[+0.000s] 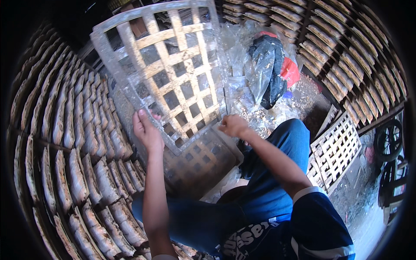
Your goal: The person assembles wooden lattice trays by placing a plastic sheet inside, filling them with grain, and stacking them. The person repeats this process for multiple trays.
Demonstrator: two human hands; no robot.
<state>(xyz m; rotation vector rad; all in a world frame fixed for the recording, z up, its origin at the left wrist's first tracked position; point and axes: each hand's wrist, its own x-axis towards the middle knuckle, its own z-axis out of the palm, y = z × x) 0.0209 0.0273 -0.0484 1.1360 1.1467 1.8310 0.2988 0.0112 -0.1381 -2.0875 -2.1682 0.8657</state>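
Observation:
A wood-framed tray of woven bamboo slats (175, 65) stands tilted up in front of me, bits of pale crumbs sticking to its lattice. My left hand (147, 131) is closed on its left rail, thumb on the near face and fingertips showing through the gap behind. Close to the lower right edge of that tray, my right hand (235, 126) is curled closed; what its fingers hold, if anything, I cannot make out. The tray's lower end rests at or just above a brownish block-shaped thing (195, 167), where a blurred lattice pattern shows.
Racks of stacked brownish slabs (82, 112) rise close on my left, with more slabs (346, 56) at the far right. Plastic sheets and a dark bag (266, 65) lie beyond my right hand. Another lattice tray (333, 151) leans right of my knee, near black tyres (388, 138).

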